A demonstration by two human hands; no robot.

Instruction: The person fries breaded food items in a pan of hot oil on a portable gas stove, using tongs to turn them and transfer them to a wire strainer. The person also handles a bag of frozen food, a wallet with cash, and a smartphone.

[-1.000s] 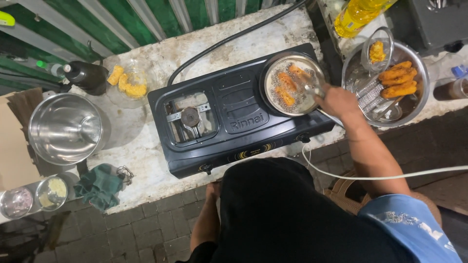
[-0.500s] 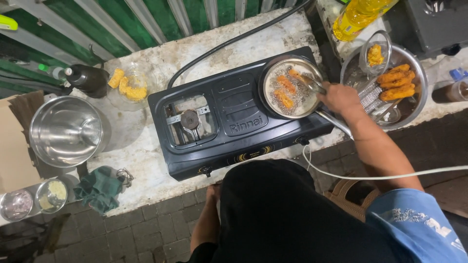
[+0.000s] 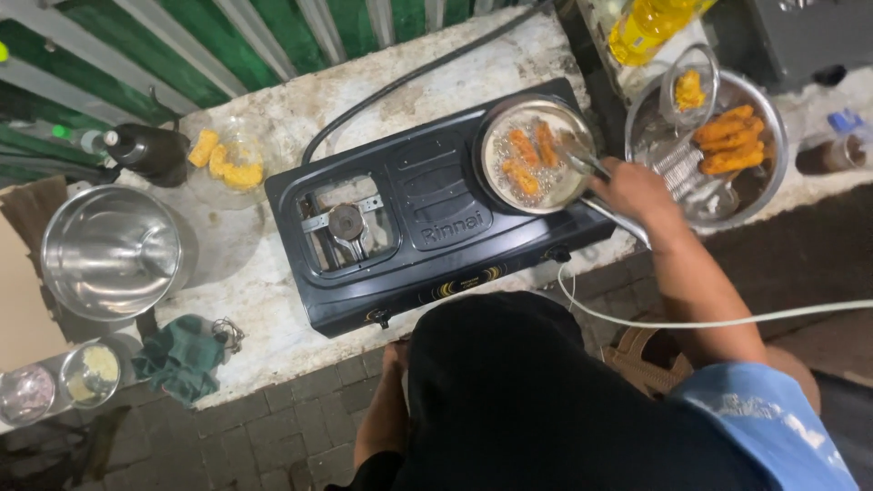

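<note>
My right hand [image 3: 637, 191] is clenched on tongs [image 3: 582, 159], tips over the pan [image 3: 536, 155] on the stove [image 3: 427, 218]'s right burner. My left hand [image 3: 396, 355] hangs below the bench [image 3: 264, 273]; whether it grips anything I cannot tell. Best to nip each fritter [image 3: 523, 145] lightly and lift clear of the bubbling oil. Three fritters fry here; three more lie in the bowl [image 3: 764, 109].

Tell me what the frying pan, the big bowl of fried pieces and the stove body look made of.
Frying pan: pale grey metal, probably aluminium, dull sheen at the rim. Big bowl: likely stainless steel, bright mirror-like reflections. Stove body: black painted or enamelled sheet metal, smooth with soft glare. The right hand holds metal tongs, shiny silver.
</note>
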